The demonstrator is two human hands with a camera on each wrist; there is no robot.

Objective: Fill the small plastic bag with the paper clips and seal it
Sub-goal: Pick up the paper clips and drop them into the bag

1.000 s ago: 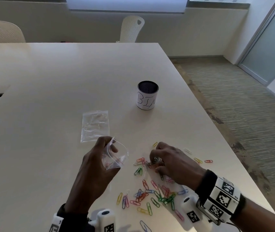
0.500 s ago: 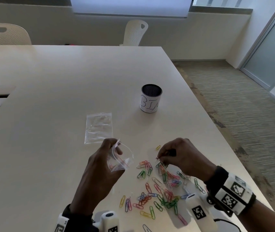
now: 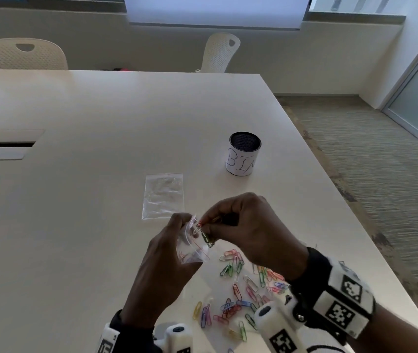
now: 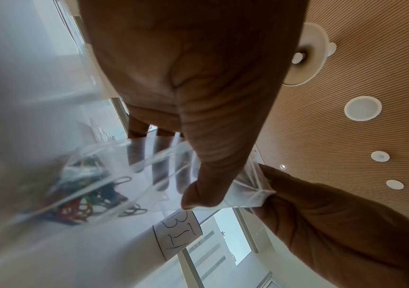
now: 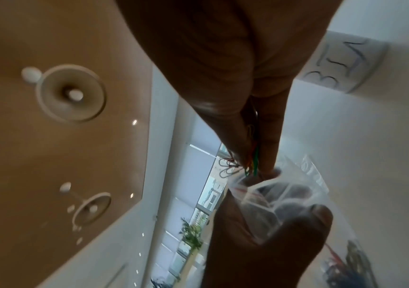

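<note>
My left hand (image 3: pixel 175 240) holds a small clear plastic bag (image 3: pixel 190 248) above the table, its mouth held open by thumb and fingers (image 4: pixel 203 194). Some clips lie inside the bag (image 4: pixel 80 194). My right hand (image 3: pixel 210 225) pinches a bunch of coloured paper clips (image 3: pixel 206 236) at the bag's mouth; in the right wrist view the green and red clips (image 5: pixel 251 165) hang between thumb and finger just above the bag's opening (image 5: pixel 267 194). Several loose coloured paper clips (image 3: pixel 241 289) lie scattered on the table below my hands.
A second clear bag (image 3: pixel 163 196) lies flat on the table (image 3: pixel 75 200) beyond my hands. A black mesh cup labelled BIN (image 3: pixel 243 154) stands further back right. The table's right edge runs close by, with carpet beyond. Two chairs stand at the far side.
My right hand lifted a bunch of clips off the table pile and carried them left and up to the bag's mouth. The left hand kept holding the bag.
</note>
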